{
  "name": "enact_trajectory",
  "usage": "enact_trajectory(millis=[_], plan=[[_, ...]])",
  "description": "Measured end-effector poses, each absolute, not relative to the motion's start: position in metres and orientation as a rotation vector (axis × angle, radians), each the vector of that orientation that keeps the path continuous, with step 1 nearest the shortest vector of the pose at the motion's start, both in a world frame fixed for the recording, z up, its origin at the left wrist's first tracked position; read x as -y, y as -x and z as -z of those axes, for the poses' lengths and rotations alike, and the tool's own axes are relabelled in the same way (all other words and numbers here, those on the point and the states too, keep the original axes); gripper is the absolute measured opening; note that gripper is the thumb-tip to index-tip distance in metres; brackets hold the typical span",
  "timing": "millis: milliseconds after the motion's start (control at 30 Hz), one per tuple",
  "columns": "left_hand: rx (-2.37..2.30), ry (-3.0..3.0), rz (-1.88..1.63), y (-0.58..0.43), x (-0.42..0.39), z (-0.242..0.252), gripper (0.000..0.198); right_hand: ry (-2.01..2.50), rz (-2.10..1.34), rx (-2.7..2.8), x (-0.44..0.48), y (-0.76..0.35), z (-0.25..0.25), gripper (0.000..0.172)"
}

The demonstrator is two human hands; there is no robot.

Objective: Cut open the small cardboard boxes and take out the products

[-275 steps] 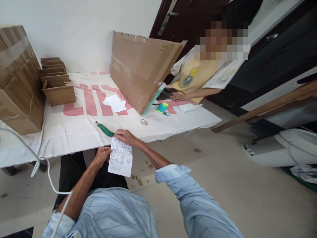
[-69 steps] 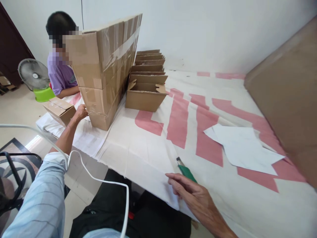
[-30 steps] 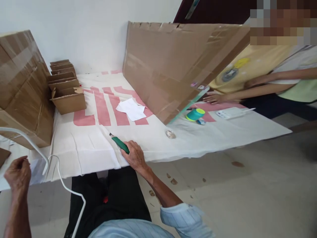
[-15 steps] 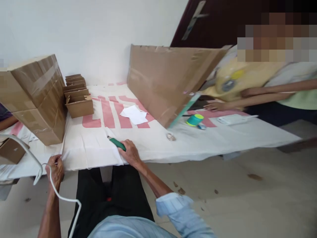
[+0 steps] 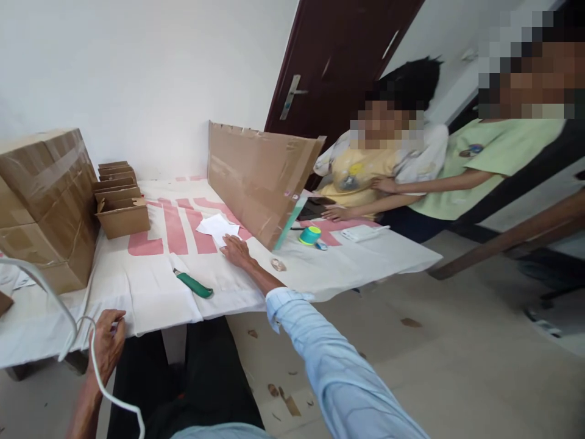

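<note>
My right hand [image 5: 236, 249] reaches across the cloth-covered table [image 5: 150, 286], fingers stretched flat, touching the near edge of loose white paper sheets [image 5: 217, 227]. A green-handled utility knife [image 5: 194, 283] lies on the cloth behind it, untouched. My left hand [image 5: 106, 342] is at the table's front edge, fingers curled loosely by a white cable [image 5: 95, 372]; whether it grips anything is unclear.
A large taped carton [image 5: 46, 201] and a row of small open cardboard boxes [image 5: 121, 213] stand at the left. A big cardboard sheet [image 5: 256, 177] leans upright mid-table. Beyond it are a teal tape roll [image 5: 309, 235], two seated people and a dark door [image 5: 338, 67].
My right hand has left the green knife and moved forward to the white paper sheets. The view has tilted up and right. My left hand stays at the table's edge.
</note>
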State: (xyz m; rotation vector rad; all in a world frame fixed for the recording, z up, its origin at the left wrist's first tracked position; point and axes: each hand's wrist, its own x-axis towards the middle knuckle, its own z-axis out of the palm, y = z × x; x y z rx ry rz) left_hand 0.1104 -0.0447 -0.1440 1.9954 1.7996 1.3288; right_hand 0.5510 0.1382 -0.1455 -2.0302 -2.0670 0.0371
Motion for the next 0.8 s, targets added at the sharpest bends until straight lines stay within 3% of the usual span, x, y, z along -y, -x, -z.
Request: enact_trajectory(millis=[133, 400, 800], plan=[[-1.724, -2.020, -1.295, -0.123, 0.044, 0.146, 0.020, 2.032, -0.049, 2.113, -0.130, -0.554, 0.158, 0.035], [-1.731, -2.043, -1.271, -0.118, 0.034, 0.154, 0.020, 1.966, 0.015, 2.129, -0.050, -0.558, 0.188, 0.033], [-1.716, -1.984, -1.303, -0.128, 0.035, 0.137, 0.023, 2.011, -0.019, 2.025, -0.032, -0.565, 0.169, 0.032]])
